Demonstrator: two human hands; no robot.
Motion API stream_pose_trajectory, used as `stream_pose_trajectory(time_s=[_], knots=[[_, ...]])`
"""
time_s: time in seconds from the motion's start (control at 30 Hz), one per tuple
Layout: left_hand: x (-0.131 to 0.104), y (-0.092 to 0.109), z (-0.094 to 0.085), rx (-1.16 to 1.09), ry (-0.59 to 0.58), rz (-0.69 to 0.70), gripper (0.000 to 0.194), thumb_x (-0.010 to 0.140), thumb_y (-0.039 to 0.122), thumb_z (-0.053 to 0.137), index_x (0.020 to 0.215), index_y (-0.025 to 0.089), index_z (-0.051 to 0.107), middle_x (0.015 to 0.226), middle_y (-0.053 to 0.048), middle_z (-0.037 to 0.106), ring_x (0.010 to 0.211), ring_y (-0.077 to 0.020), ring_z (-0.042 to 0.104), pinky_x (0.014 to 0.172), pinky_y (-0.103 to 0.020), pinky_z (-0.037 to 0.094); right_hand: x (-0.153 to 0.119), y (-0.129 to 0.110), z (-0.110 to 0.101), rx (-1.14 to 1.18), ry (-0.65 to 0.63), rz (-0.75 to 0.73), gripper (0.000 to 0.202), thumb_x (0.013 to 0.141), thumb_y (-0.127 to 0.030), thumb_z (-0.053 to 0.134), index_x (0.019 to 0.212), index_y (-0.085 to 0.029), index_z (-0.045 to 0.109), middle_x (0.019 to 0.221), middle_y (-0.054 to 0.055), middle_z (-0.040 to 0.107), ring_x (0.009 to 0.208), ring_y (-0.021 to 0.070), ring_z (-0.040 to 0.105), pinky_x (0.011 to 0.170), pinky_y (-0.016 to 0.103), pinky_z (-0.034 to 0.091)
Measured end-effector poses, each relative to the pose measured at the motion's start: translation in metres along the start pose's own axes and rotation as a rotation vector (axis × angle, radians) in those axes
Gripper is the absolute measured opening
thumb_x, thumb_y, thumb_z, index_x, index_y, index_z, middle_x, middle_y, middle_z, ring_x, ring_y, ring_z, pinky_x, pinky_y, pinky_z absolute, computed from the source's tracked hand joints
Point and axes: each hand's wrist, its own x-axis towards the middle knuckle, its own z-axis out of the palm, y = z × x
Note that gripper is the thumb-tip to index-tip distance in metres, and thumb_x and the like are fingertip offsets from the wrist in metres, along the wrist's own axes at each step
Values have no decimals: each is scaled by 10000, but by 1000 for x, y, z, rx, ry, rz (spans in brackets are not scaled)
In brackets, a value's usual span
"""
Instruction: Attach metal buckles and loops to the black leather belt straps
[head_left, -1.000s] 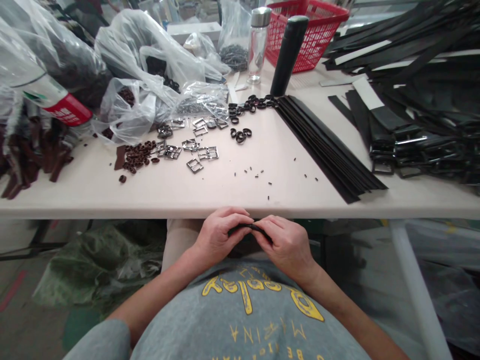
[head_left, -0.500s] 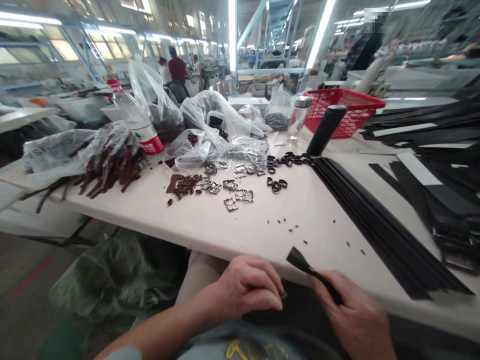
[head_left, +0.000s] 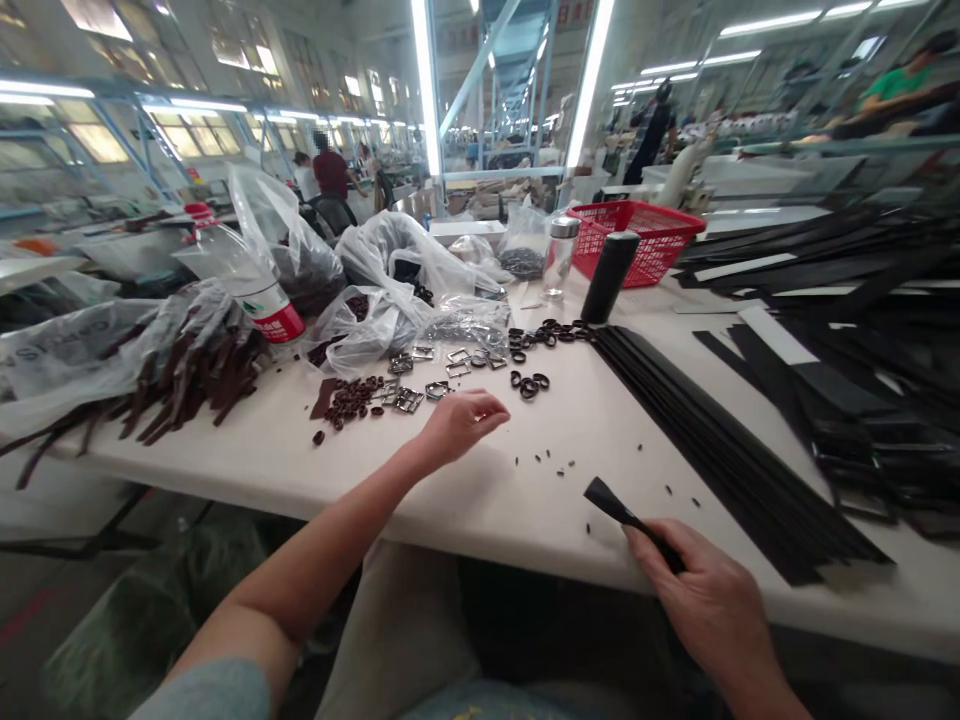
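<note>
My left hand (head_left: 463,425) reaches over the table beside the metal buckles (head_left: 409,400), palm down. Its fingers are pressed together and point right; anything between them is too small or hidden to name. The hand covers part of the buckle group. In my right hand (head_left: 709,590), near the table's front edge, a black strap (head_left: 611,503) is gripped, its flat end sticking out up and left. Small black bits (head_left: 561,473) lie scattered between the hands. Black loops (head_left: 529,384) sit just beyond my left hand, and a heap of brown loops (head_left: 352,400) lies to its left.
Long black strips (head_left: 720,450) lie along the right, with more black straps (head_left: 862,440) beyond. A black flask (head_left: 610,278), a glass bottle (head_left: 559,260) and a red basket (head_left: 652,262) stand behind. Plastic bags (head_left: 390,250), brown straps (head_left: 187,370) and a plastic bottle (head_left: 274,312) occupy the left.
My left hand has moved from the table's front edge forward and left to the buckles. The right hand still grips the black strap in much the same place. The camera view has shifted slightly.
</note>
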Motion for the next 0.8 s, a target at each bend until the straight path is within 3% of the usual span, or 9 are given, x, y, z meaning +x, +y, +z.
stream_pose_trajectory(time_s=[0.17,0.27,0.37,0.5,0.63,0.73,0.8], knots=[[55,-13,27,226,-49,-56,105,813,267,710,892,226,767,1017,-51,711,772,-176,640,790,-303,472,0,-1,1,32,-13,36,352,915,-500,495,783,-233,683,716,10,714,628,196,676,598,292,464],[72,-17,48,229,-22,-109,165,715,285,791,851,195,766,967,-86,693,846,-243,633,816,-354,468,0,-3,0,49,-13,32,354,925,-492,483,784,-236,681,705,12,710,621,196,672,589,292,457],[80,-20,60,174,19,-161,63,723,225,755,773,187,753,953,-94,683,906,-260,614,857,-368,448,-1,-6,0,61,2,29,342,925,-482,489,782,-234,675,708,18,712,623,199,673,580,291,453],[78,-25,56,-8,56,-251,55,737,237,734,703,193,734,898,-75,689,856,-227,602,850,-360,449,-2,-6,2,71,6,36,317,919,-464,502,776,-232,664,704,20,702,630,200,664,588,294,442],[64,-24,43,-321,44,-359,313,754,479,711,718,169,701,764,-65,693,757,-198,637,754,-339,493,-2,-4,1,130,-31,95,300,900,-459,523,770,-230,667,728,18,702,671,209,664,625,304,439],[43,-12,39,-550,1,-398,487,709,635,696,761,152,677,856,-98,732,794,-190,683,743,-309,522,1,-8,-4,227,-80,151,291,884,-455,547,774,-221,680,729,14,697,690,204,652,652,299,445],[25,1,40,-705,-19,-434,523,669,655,733,779,148,668,908,-109,743,813,-177,695,743,-282,529,4,-15,-11,334,-148,185,288,875,-448,562,766,-212,686,695,5,680,673,191,633,635,282,444]])
